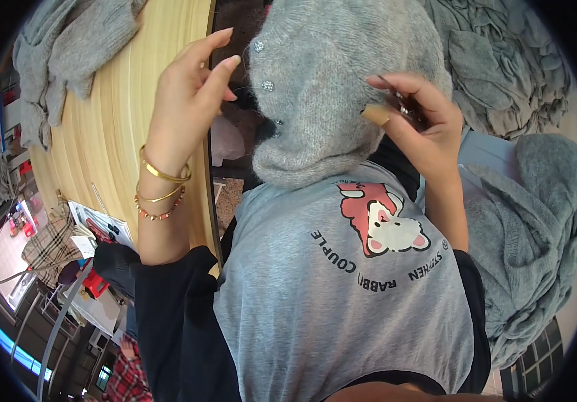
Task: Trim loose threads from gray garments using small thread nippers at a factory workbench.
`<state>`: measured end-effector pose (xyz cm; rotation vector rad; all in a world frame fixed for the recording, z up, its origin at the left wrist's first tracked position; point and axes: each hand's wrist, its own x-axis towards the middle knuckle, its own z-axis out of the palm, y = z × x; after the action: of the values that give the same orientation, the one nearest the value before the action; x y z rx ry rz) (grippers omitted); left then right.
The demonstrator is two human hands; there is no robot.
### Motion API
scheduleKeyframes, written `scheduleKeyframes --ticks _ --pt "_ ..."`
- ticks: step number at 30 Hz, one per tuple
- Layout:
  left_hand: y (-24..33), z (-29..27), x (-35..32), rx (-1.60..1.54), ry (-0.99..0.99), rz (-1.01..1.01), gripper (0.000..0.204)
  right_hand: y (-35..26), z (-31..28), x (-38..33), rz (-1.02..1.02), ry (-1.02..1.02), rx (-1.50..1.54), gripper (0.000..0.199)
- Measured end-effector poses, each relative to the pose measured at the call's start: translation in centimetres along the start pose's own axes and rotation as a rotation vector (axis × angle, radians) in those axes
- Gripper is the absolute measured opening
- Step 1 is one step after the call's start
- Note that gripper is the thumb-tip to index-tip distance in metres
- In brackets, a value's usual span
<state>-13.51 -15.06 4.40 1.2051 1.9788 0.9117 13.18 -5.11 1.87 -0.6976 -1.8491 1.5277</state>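
Bright, even light; fisheye-warped edges

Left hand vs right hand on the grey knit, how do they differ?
The left hand is open, fingers extended at the grey knit garment's buttoned edge; the right hand is curled, pinching something small and shiny against its other side. The left wrist wears gold and beaded bangles; the right wrist is bare. Both are raised at the garment.

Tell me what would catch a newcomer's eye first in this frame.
A fuzzy grey knitted garment with sparkly buttons fills the top centre, draped toward the person's lap. The right hand pinches something small and shiny at its right edge, while the left hand, with gold bracelets on the wrist, hovers open at its left edge. More grey knitwear is piled on the right.
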Motion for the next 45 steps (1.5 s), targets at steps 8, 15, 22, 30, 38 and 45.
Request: scheduleKeyframes --ticks 8,15,22,30,38,45 --pt "-3.7 2.4 2.2 0.119 -0.049 0.113 0.034 -2.0 3.5 1.9 0.034 -0.092 0.002 0.037" --pt "-3.9 1.8 1.7 0.234 0.01 0.238 0.016 0.5 4.1 2.1 0.165 -0.117 -0.053 0.032" --pt "-3.9 1.6 0.9 0.226 0.042 0.206 0.014 2.5 3.2 1.4 0.217 -0.122 -0.154 0.031" --pt "-5.0 2.4 0.9 0.192 0.053 0.291 0.024 5.0 2.6 0.6 0.216 -0.093 -0.233 0.03" --pt "-3.7 2.9 0.8 0.24 -0.023 0.318 0.029 7.1 1.2 0.3 0.264 -0.019 0.027 0.031" --pt "-2.6 4.1 1.2 0.322 0.035 0.398 0.016 9.2 -0.2 0.3 0.194 0.042 -0.05 0.032"
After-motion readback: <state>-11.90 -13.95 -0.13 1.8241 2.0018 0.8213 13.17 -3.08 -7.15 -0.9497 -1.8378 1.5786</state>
